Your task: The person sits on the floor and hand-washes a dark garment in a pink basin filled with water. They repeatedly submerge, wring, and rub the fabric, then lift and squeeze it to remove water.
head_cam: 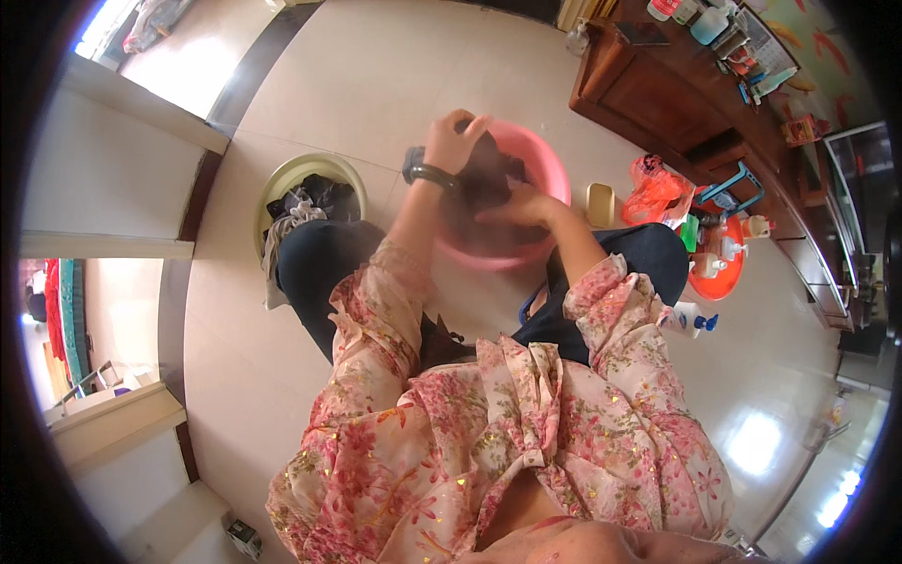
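A pink plastic basin (557,166) stands on the floor between my knees with dark wet-looking cloth (486,176) in it. My left hand (454,139), with a dark bracelet at the wrist, is raised over the basin's far left rim. Its fingers are curled on a bunched part of that cloth. Lower and to the right, my right hand (525,209) is inside the basin, thumb and fingers around a fold of the cloth. Blur hides its fingertips. The bottom of the basin is covered by the cloth.
Left of my knee stands a pale green basin (359,180) of dark and grey clothes (310,201). To the right are a yellowish dish (600,204), a red plastic bag (652,190), an orange basin (726,285) with pump bottles and a white bottle (683,319). A wooden cabinet (655,92) stands beyond.
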The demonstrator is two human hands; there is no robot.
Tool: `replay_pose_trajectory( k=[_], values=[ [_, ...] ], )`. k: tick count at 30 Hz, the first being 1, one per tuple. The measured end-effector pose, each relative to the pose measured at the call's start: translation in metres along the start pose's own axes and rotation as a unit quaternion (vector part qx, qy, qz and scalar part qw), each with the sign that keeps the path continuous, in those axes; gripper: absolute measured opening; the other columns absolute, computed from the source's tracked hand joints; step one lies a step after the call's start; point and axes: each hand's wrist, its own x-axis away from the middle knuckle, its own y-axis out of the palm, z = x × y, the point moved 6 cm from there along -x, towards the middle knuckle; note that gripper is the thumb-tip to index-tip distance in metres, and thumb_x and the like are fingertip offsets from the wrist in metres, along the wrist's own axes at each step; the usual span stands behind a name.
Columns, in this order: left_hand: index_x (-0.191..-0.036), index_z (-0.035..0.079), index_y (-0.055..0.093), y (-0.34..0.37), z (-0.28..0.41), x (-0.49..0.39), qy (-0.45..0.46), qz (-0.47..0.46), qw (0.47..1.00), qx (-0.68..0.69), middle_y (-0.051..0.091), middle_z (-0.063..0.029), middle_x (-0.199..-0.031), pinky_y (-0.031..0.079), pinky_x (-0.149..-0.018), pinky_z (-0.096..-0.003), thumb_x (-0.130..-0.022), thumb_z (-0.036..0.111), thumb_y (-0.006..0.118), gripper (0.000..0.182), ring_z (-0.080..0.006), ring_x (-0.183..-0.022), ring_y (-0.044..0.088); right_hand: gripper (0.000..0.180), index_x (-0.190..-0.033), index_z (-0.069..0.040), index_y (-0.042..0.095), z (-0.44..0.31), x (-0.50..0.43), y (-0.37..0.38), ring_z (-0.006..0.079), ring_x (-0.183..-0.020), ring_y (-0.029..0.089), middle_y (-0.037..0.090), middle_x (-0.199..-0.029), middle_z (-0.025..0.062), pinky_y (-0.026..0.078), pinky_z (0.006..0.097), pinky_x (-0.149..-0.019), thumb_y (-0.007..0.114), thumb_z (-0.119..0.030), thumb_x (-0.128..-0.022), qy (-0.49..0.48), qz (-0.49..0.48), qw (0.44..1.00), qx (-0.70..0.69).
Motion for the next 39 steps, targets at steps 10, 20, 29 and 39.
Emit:
replay_pose_trajectory(
  k=[10,20,29,39],
  values=[
    [-0.104,-0.003,0.065,-0.021,-0.11,0.03,-0.197,0.078,0.973,-0.088,0.067,-0.0225,-0.096,0.047,-0.083,-0.0384,-0.089,0.045,0.052,0.052,-0.032,-0.093,0.064,0.035,-0.111,-0.004,0.062,0.045,-0.042,0.015,0.0222,-0.096,0.065,0.067,-0.106,0.0093,0.052,0.0398,-0.087,0.06,-0.032,-0.089,0.021,-0.098,0.73,-0.676],
    [-0.105,0.0,0.063,0.039,-0.078,0.057,0.072,-0.04,0.995,0.048,0.064,-0.0043,-0.091,0.047,-0.08,-0.0274,-0.089,0.017,0.059,0.023,-0.0134,-0.086,0.059,0.04,-0.111,-0.002,0.06,0.023,-0.025,-0.013,0.0265,-0.1,0.063,0.065,-0.109,0.0123,0.049,0.0406,-0.091,0.052,-0.037,-0.093,-0.078,-0.091,0.652,-0.749],
    [-0.086,0.004,0.061,0.067,0.064,0.068,0.124,-0.09,0.988,0.023,0.063,-0.0197,-0.082,0.049,-0.073,-0.0402,-0.078,0.024,0.059,0.022,-0.0357,-0.079,0.062,0.026,-0.1,-0.009,0.062,0.096,-0.095,0.004,0.0227,-0.095,0.061,0.064,-0.096,0.0075,0.049,0.0388,-0.086,0.052,-0.033,-0.093,-0.077,0.016,0.693,-0.717],
    [-0.076,0.012,0.063,0.067,0.065,0.062,-0.043,-0.061,0.988,-0.137,0.063,-0.0175,-0.074,0.05,-0.062,-0.0434,-0.082,0.034,0.058,0.024,-0.0348,-0.069,0.064,0.044,-0.112,-0.003,0.058,0.039,-0.068,0.033,0.0239,-0.097,0.061,0.063,-0.104,0.0112,0.048,0.0355,-0.087,0.049,-0.04,-0.09,-0.094,-0.039,0.654,-0.749]
  ],
)
